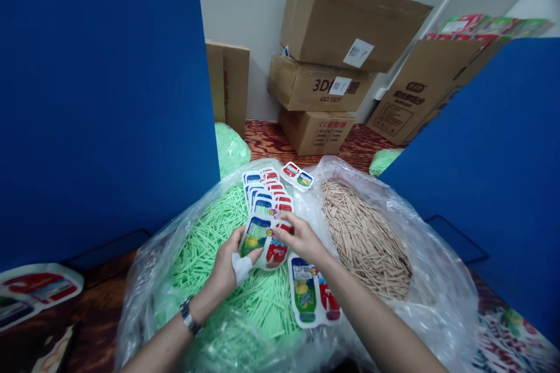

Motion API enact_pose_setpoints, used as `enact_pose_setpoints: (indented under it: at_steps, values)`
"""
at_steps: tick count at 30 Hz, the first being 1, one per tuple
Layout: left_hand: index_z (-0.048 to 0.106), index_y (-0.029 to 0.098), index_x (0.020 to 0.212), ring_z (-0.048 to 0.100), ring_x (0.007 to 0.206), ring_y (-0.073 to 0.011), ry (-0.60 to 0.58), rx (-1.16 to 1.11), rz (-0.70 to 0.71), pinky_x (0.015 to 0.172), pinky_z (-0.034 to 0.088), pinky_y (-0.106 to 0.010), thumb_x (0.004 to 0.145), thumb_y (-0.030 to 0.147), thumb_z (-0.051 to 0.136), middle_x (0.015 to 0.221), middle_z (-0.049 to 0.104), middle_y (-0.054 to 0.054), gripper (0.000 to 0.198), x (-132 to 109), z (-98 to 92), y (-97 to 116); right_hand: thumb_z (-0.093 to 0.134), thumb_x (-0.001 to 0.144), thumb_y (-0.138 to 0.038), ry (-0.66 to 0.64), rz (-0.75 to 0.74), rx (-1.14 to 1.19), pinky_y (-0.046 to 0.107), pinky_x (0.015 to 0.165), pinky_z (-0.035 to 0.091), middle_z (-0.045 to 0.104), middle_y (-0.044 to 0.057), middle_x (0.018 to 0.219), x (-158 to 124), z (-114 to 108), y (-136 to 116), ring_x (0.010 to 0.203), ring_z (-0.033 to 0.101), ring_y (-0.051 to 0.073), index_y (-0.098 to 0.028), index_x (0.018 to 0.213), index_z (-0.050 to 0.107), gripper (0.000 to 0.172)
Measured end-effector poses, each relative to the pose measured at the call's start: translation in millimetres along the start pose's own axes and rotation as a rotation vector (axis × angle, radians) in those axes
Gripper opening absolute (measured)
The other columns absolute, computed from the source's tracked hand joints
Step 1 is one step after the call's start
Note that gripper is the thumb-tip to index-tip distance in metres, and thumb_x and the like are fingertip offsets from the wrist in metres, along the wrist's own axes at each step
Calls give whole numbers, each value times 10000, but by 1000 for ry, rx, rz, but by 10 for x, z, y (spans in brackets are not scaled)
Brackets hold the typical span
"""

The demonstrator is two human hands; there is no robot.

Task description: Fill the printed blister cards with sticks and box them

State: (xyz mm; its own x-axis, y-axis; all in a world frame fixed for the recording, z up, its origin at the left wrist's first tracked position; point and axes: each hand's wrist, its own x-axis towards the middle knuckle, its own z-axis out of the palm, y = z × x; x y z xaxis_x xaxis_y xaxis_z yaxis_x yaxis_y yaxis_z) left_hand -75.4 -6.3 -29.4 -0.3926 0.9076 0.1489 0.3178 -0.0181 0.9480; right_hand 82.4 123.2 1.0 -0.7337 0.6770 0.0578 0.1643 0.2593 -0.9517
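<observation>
My left hand (227,265), with white tape or cloth round the thumb, grips the left side of a twin-bottle printed candy package (257,242). The fingers of my right hand (305,239) are closed on its upper right edge. Cola and lemon soda pictures show on its face. Just behind it lies a fanned row of several like packages (262,201), on light green candy sticks (210,239). Another package (306,291) rests below my right wrist, and one more (297,176) lies at the far edge. What my fingertips touch behind the held package is hidden.
Brown candy sticks (365,239) fill the right side of the clear plastic bag (441,303). Blue panels (100,99) stand at both sides. Stacked cardboard boxes (321,81) stand against the wall. A large package (39,291) is at the lower left.
</observation>
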Motion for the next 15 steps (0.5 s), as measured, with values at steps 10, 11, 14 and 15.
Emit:
enact_pose_setpoints:
  at_steps: [10, 11, 14, 15]
  values:
    - [605, 219, 1142, 414, 1239, -359, -34, 919, 534, 920, 449, -524, 864, 220, 562, 1367, 428, -180, 282, 190, 160, -14, 593, 820, -294, 221, -111, -770, 335, 840, 444, 617, 81, 1009, 555, -186, 176, 965, 571, 226, -213, 1029, 628, 227]
    - [601, 213, 1142, 364, 1286, -375, -41, 952, 541, 946, 425, -539, 865, 212, 559, 1411, 387, -184, 280, 204, 170, -25, 604, 814, -305, 245, -114, -829, 343, 852, 438, 592, 95, 1072, 563, -186, 200, 1015, 544, 241, -225, 1063, 627, 263]
    - [603, 180, 1112, 237, 1370, -391, -91, 1042, 561, 1012, 353, -564, 876, 187, 534, 1469, 338, -181, 247, 231, 197, -60, 613, 803, -390, 292, -106, -951, 383, 887, 415, 508, 131, 1224, 556, -199, 262, 1118, 464, 290, -235, 1223, 552, 452]
    - [601, 169, 1111, 226, 1378, -386, -115, 1067, 567, 1029, 334, -566, 877, 175, 524, 1466, 353, -178, 246, 236, 206, -70, 601, 808, -421, 280, -82, -964, 392, 891, 410, 509, 139, 1218, 553, -208, 277, 1110, 466, 295, -227, 1268, 514, 508]
